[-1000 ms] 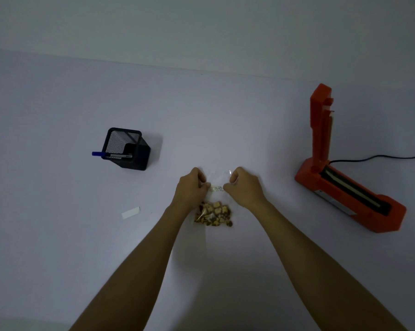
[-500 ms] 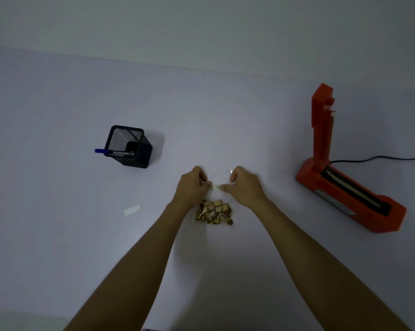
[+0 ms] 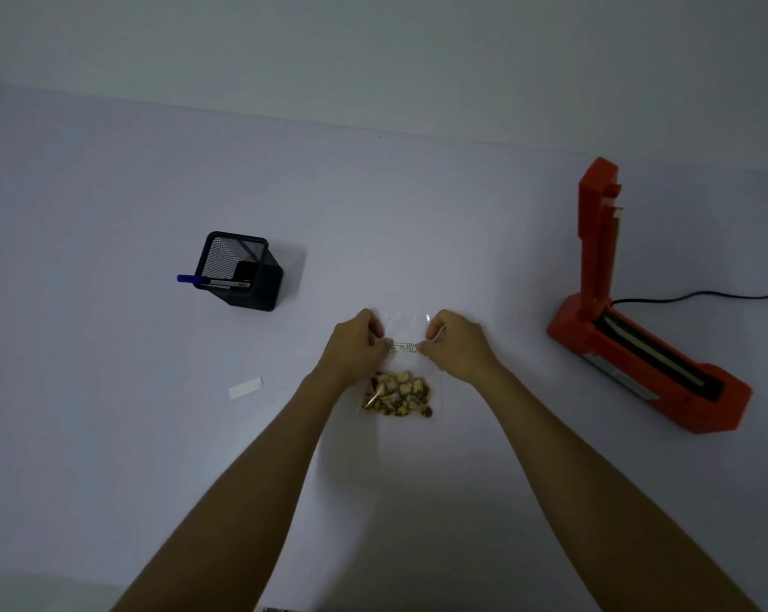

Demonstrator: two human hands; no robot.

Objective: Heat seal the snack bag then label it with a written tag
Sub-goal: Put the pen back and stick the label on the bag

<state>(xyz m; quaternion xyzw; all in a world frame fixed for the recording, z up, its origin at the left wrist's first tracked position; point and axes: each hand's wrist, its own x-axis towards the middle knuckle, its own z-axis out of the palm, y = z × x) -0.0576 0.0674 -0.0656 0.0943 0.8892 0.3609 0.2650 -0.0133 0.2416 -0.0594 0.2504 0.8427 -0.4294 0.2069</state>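
Forearms reach out from the bottom edge toward the middle of the white tabletop (image 3: pixel 108 435), both mine, bare to the elbow. Just past them lies the bag (image 3: pixel 397 382), clear plastic, flat on the tabletop, with brown and tan snacks (image 3: pixel 397 395) heaped in its near end. My left hand (image 3: pixel 355 346) curls over the bag's left side and my right hand (image 3: pixel 457 342) over its right side, each with thumb and fingers pressed together, pinching one end of a small white tag (image 3: pixel 405 347) that spans the gap between them across the upper part of the bag. Dark writing shows on the tag, too small to read. The bag's far edge catches a glint of light beyond my knuckles.

To the left of my left arm, well apart from the bag, a white strip (image 3: pixel 245 387) of paper lies flat. Farther back on that side stands a black mesh holder (image 3: pixel 241 271), with a blue-capped pen (image 3: pixel 205 281) sticking out over its near rim. Off to the right sits the orange sealer (image 3: pixel 665 373), its arm raised upright, and a black cord (image 3: pixel 704 296) runs from it to the right edge. A pale wall (image 3: pixel 373 50) closes the far side.
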